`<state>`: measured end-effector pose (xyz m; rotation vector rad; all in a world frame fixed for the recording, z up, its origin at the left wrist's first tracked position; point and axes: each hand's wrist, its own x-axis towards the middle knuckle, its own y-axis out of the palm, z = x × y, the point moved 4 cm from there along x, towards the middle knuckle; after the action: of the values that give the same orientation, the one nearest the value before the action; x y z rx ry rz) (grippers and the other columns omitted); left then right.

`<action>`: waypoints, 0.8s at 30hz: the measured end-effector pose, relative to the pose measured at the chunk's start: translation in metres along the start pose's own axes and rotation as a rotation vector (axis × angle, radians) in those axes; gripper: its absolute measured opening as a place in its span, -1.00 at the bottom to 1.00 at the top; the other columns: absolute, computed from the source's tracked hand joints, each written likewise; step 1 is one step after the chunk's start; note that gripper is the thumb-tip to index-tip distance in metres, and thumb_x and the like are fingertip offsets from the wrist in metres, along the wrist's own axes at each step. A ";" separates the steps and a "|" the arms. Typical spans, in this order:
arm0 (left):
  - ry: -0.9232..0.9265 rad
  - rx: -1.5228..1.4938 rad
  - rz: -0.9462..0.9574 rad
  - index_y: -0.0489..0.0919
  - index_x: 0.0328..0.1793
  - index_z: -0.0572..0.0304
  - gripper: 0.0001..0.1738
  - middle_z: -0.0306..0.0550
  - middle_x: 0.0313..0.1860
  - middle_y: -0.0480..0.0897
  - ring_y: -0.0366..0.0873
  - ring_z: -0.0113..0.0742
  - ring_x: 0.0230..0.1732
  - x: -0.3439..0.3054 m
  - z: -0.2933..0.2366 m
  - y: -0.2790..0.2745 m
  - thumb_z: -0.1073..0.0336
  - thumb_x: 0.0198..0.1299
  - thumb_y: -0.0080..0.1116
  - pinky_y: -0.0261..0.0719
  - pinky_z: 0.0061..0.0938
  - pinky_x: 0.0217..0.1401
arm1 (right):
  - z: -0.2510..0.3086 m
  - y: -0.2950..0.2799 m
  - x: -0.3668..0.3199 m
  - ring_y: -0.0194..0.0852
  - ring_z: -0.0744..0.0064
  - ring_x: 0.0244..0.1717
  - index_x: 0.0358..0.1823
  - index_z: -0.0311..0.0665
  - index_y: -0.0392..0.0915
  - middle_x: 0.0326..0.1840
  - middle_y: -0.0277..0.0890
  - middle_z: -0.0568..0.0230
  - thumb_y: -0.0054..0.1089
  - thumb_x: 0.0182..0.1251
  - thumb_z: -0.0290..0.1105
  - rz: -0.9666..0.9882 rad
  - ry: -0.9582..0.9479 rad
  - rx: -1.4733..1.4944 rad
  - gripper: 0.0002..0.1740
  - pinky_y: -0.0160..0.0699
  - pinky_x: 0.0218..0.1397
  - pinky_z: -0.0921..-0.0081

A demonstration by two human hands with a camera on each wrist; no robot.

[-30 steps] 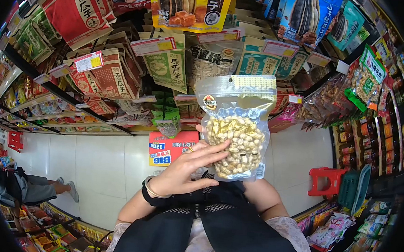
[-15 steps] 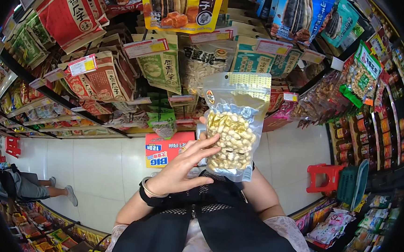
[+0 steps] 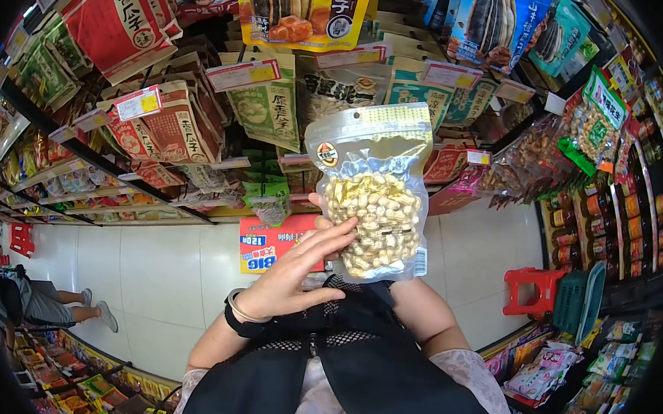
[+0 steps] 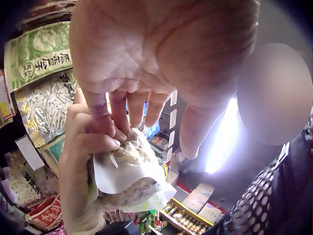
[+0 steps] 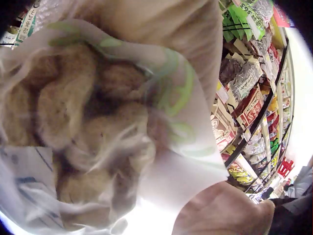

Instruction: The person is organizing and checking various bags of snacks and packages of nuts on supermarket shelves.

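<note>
A clear and silver pouch of peanuts in the shell is held up in front of the chest in the head view. My right hand grips it from behind, its thumb on the pouch's edge in the left wrist view; the pouch hides most of that hand in the head view. My left hand lies against the pouch's lower left front, fingers extended and touching it, thumb apart. In the right wrist view, the pouch fills the left side, with the left hand below.
Racks of snack bags with price tags stand just ahead, a yellow pouch hanging at the top. A red box sits on the floor below. To the right are a red stool and a green basket. Another person is at far left.
The pouch has shifted slightly up and left in the head view; it turned partly sideways half a second ago and now faces up more squarely. My left fingers have stayed on it.
</note>
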<state>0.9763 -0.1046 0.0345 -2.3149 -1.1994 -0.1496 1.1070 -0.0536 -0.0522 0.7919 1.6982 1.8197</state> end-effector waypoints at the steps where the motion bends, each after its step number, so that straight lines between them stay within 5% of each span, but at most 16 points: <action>1: 0.004 -0.007 -0.007 0.27 0.37 0.18 -0.16 0.08 0.44 0.21 0.16 -0.02 0.43 0.000 0.000 -0.001 0.24 -0.07 0.40 0.09 -0.20 0.40 | -0.001 0.005 0.001 0.30 -0.03 0.11 0.44 -0.21 -0.06 0.38 0.07 -0.09 -0.43 0.40 0.18 -0.039 -0.018 -0.008 -0.23 0.57 0.02 0.22; 6: 0.010 -0.012 0.000 0.29 0.36 0.19 -0.17 0.07 0.43 0.23 0.18 -0.03 0.41 -0.004 0.003 -0.002 0.22 -0.07 0.41 0.13 -0.20 0.40 | -0.007 0.020 0.008 0.38 0.17 -0.17 0.38 -0.43 0.01 0.00 0.33 -0.17 -0.33 0.39 0.14 -0.093 0.041 -0.003 -0.20 0.57 -0.20 0.40; 8: 0.011 -0.011 0.001 0.29 0.35 0.19 -0.18 0.07 0.42 0.24 0.19 -0.03 0.41 -0.004 0.003 -0.001 0.22 -0.07 0.41 0.15 -0.20 0.39 | -0.007 0.026 0.007 0.36 0.26 -0.32 0.33 -0.52 0.06 -0.25 0.34 -0.04 -0.26 0.38 0.12 -0.084 0.039 -0.149 -0.20 0.52 -0.28 0.48; 12: 0.014 -0.031 0.006 0.30 0.34 0.20 -0.19 0.07 0.41 0.26 0.22 -0.02 0.38 -0.004 0.002 -0.002 0.23 -0.06 0.41 0.18 -0.22 0.38 | -0.007 0.028 0.007 0.34 0.29 -0.36 0.32 -0.46 0.09 -0.31 0.34 0.04 -0.25 0.38 0.11 -0.070 0.028 -0.187 -0.23 0.49 -0.27 0.47; 15: 0.004 -0.064 0.010 0.30 0.34 0.22 -0.20 0.08 0.42 0.25 0.26 -0.06 0.36 -0.006 0.005 -0.002 0.27 -0.05 0.40 0.25 -0.25 0.34 | -0.005 0.017 0.006 0.33 0.32 -0.38 0.34 -0.39 0.11 -0.33 0.30 0.13 -0.27 0.39 0.12 -0.236 -0.078 -0.152 -0.25 0.48 -0.25 0.41; 17: -0.014 -0.100 0.009 0.29 0.35 0.22 -0.21 0.09 0.43 0.23 0.28 -0.09 0.34 -0.007 0.008 0.000 0.29 -0.04 0.40 0.29 -0.27 0.32 | -0.014 0.012 0.008 0.33 0.34 -0.35 0.40 -0.30 0.05 -0.21 0.32 0.14 -0.32 0.40 0.13 0.152 0.187 0.028 -0.25 0.46 -0.18 0.37; 18: -0.047 -0.217 -0.043 0.27 0.35 0.23 -0.21 0.10 0.42 0.23 0.31 -0.11 0.32 -0.008 0.010 0.000 0.31 -0.03 0.38 0.33 -0.28 0.29 | -0.013 0.006 0.007 0.33 0.34 -0.35 0.40 -0.30 0.05 -0.21 0.32 0.14 -0.32 0.40 0.13 0.152 0.185 0.031 -0.25 0.46 -0.18 0.37; 20: -0.081 -0.335 -0.096 0.25 0.36 0.23 -0.21 0.12 0.41 0.22 0.33 -0.13 0.29 -0.010 0.015 0.001 0.34 -0.01 0.37 0.37 -0.29 0.27 | -0.010 -0.003 0.007 0.29 0.38 -0.36 0.45 -0.28 0.00 -0.16 0.31 0.16 -0.36 0.40 0.14 -0.014 0.187 -0.079 -0.23 0.37 -0.21 0.42; 22: -0.023 -0.336 -0.127 0.20 0.38 0.28 -0.22 0.10 0.32 0.27 0.38 -0.14 0.26 -0.011 0.017 0.001 0.47 0.01 0.31 0.46 -0.33 0.20 | -0.015 0.004 0.008 0.24 0.42 -0.38 0.46 -0.28 -0.03 -0.20 0.29 0.21 -0.37 0.40 0.15 0.094 0.194 0.009 -0.21 0.27 -0.26 0.48; 24: -0.025 -0.351 -0.154 0.21 0.37 0.28 -0.23 0.08 0.26 0.29 0.40 -0.13 0.23 -0.012 0.018 0.002 0.50 0.01 0.30 0.47 -0.32 0.20 | -0.015 -0.001 0.007 0.17 0.43 -0.40 0.45 -0.29 -0.01 -0.24 0.24 0.24 -0.37 0.36 0.19 -0.144 0.130 -0.326 -0.17 0.20 -0.30 0.48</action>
<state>0.9680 -0.1057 0.0146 -2.5218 -1.4617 -0.4175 1.0908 -0.0588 -0.0534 0.4128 1.4386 2.0110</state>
